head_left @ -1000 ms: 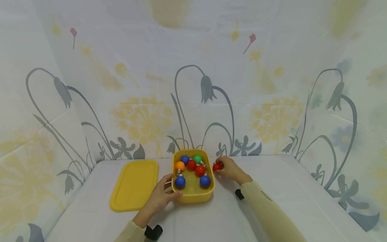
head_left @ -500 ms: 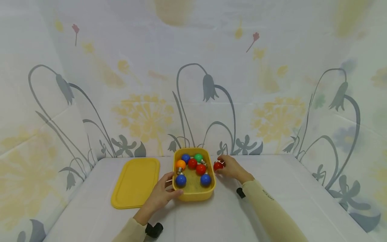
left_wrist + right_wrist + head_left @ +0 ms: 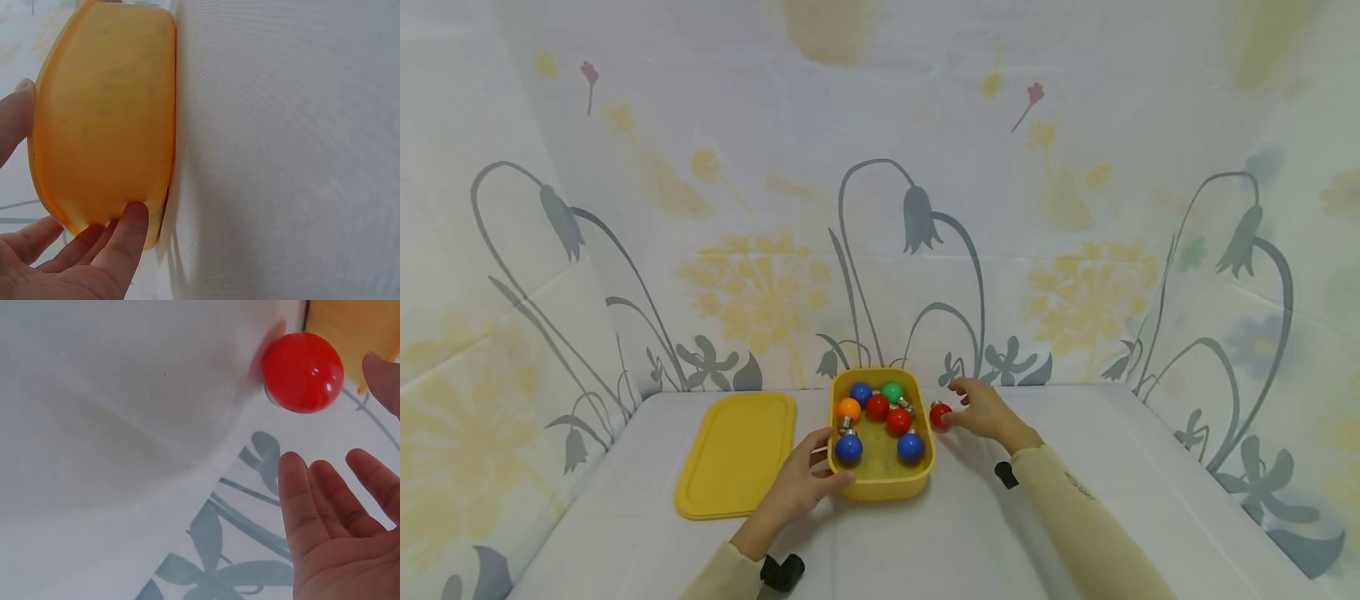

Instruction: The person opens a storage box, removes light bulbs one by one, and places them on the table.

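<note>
A yellow plastic box (image 3: 883,490) stands on the white table, holding several coloured round light bulbs with silvery screw bases. At its left front corner my left hand (image 3: 801,479) grips it, thumb at the front rim and fingers along the left side; the left wrist view shows these fingertips against the box wall (image 3: 106,125). Just outside the right side of the box sits a red light bulb (image 3: 937,415). My right hand (image 3: 992,412) is beside it, fingers spread; in the right wrist view a gap shows between the fingers and the bulb (image 3: 303,372).
A flat yellow lid (image 3: 737,454) lies on the table left of the box. Inside the box are blue bulbs (image 3: 848,448), an orange bulb (image 3: 848,409), a green bulb (image 3: 892,392) and red bulbs (image 3: 898,421). A flower-printed cloth (image 3: 880,275) hangs behind the table.
My right hand has let go of the red light bulb and drawn back to the right, its fingers spreading. The bulb stays beside the box. My left hand keeps its hold.
</note>
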Tool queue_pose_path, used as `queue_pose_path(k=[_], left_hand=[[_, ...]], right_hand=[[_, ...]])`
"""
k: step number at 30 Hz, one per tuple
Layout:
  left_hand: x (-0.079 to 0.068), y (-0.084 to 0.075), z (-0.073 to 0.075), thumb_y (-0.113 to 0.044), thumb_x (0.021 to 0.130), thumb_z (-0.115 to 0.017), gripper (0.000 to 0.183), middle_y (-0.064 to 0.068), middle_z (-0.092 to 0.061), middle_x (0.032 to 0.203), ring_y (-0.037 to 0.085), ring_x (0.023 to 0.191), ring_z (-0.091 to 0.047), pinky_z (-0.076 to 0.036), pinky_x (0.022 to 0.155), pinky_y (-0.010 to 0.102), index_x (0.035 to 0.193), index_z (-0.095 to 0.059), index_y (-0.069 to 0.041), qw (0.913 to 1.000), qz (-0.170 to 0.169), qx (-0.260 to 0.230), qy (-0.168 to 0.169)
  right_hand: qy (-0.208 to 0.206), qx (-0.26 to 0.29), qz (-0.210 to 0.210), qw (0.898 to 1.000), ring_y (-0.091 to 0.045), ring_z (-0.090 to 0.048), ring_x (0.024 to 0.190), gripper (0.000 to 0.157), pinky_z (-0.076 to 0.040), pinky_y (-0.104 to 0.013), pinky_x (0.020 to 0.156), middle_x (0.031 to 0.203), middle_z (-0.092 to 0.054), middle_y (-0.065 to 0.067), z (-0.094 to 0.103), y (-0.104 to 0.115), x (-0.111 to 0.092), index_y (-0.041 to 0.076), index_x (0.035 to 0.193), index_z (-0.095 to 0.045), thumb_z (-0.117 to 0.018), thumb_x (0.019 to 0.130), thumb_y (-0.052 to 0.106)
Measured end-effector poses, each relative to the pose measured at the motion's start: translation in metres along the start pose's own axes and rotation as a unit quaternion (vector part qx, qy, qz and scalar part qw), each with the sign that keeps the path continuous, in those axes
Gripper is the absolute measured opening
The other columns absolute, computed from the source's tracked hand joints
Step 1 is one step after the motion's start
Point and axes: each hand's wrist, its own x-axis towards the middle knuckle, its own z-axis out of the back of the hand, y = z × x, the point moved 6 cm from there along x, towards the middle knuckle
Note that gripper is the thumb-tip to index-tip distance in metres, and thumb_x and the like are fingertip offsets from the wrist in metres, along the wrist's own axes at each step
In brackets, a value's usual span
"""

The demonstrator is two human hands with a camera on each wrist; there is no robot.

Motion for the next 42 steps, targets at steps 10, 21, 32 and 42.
queue_pose_path(k=[10, 21, 32, 42], left_hand=[[0.0, -0.002, 0.0, -0.03, 0.072, -0.075, 0.086, 0.026, -0.034, 0.133, 0.041, 0.119, -0.04, -0.044, 0.09, 0.04, 0.137, -0.028, 0.001, 0.9999, 0.009, -0.005, 0.001], [0.0, -0.003, 0.0, -0.022, 0.075, -0.074, 0.082, 0.027, -0.034, 0.133, 0.041, 0.118, -0.041, -0.045, 0.088, 0.039, 0.137, -0.027, 0.002, 0.9999, 0.01, -0.006, -0.003], [-0.001, -0.002, -0.001, -0.026, 0.074, -0.075, 0.084, 0.027, -0.034, 0.133, 0.041, 0.119, -0.041, -0.045, 0.089, 0.039, 0.137, -0.026, 0.001, 0.9999, 0.013, -0.007, 0.002], [-0.002, -0.003, -0.001, -0.028, 0.072, -0.075, 0.086, 0.027, -0.034, 0.133, 0.041, 0.118, -0.042, -0.045, 0.088, 0.038, 0.137, -0.027, 0.001, 0.9999, 0.008, -0.01, 0.001]], right_hand=[[-0.031, 0.012, 0.066, 0.997, -0.029, -0.055, 0.096, 0.05, -0.048, -0.04, 0.082, 0.111, -0.054, -0.008, 0.015, 0.029, -0.01, 0.005, 0.116, -0.054, -0.074, 0.074, 0.024], [-0.011, 0.028, 0.123, 0.992, -0.023, -0.055, 0.095, 0.046, -0.052, -0.034, 0.077, 0.112, -0.053, -0.006, 0.005, 0.07, -0.023, 0.008, 0.114, -0.055, -0.074, 0.074, 0.022], [0.029, 0.007, 0.163, 0.986, -0.022, -0.054, 0.091, 0.041, -0.049, -0.02, 0.07, 0.1, -0.049, 0.005, -0.008, 0.091, -0.033, 0.017, 0.111, -0.056, -0.071, 0.076, 0.033], [0.069, -0.043, 0.151, 0.985, -0.023, -0.052, 0.097, 0.055, -0.047, -0.034, 0.086, 0.116, -0.05, -0.007, -0.024, 0.103, -0.034, 0.009, 0.121, -0.053, -0.07, 0.077, 0.036]])
